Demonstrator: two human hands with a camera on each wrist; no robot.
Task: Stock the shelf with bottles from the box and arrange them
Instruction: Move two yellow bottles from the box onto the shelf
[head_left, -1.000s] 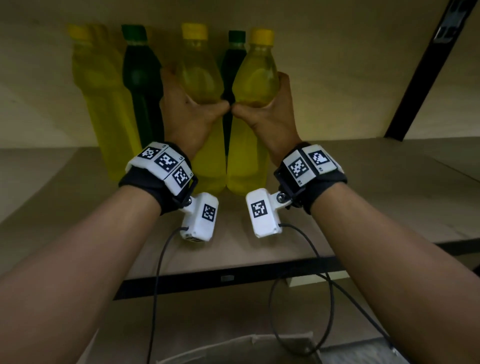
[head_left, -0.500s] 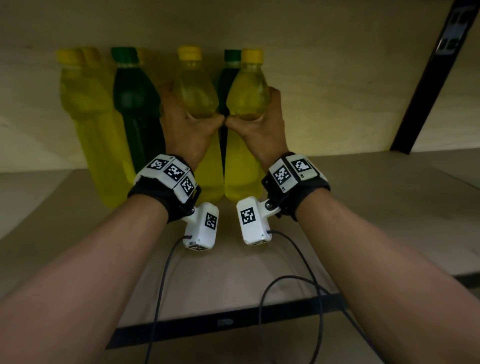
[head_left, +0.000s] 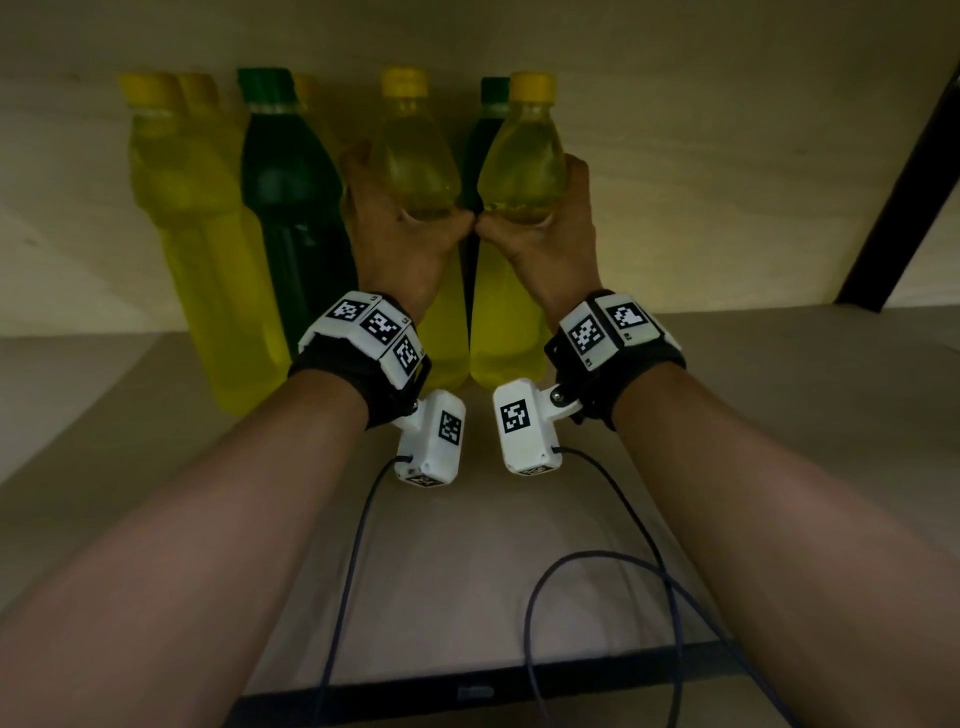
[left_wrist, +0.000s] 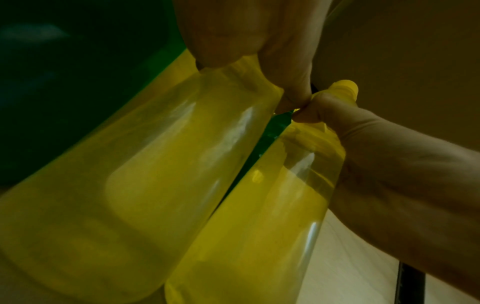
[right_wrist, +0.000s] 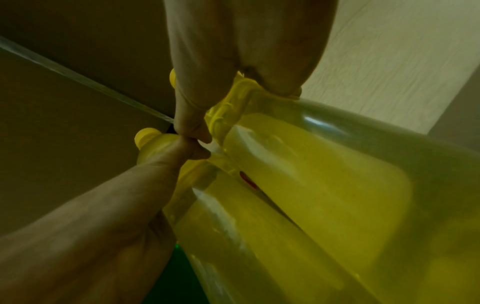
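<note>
Gripping two yellow bottles on the shelf (head_left: 779, 415): my left hand (head_left: 402, 244) wraps the left yellow bottle (head_left: 415, 156), right hand (head_left: 545, 244) the right yellow bottle (head_left: 524, 156), thumbs touching, green bottle (head_left: 291, 197) at 9 o'clock

A shelf (head_left: 727, 415) carries a row of upright bottles against its back wall (head_left: 727, 156). The left hand (head_left: 400, 244) wraps one front bottle (head_left: 415, 156); the right hand (head_left: 550, 244) wraps another bottle (head_left: 524, 156) just to its right, thumbs touching between them. A further bottle (head_left: 485, 135) stands behind the gap. To the left stand another bottle (head_left: 291, 208) and, farthest left, more bottles (head_left: 197, 234).
</note>
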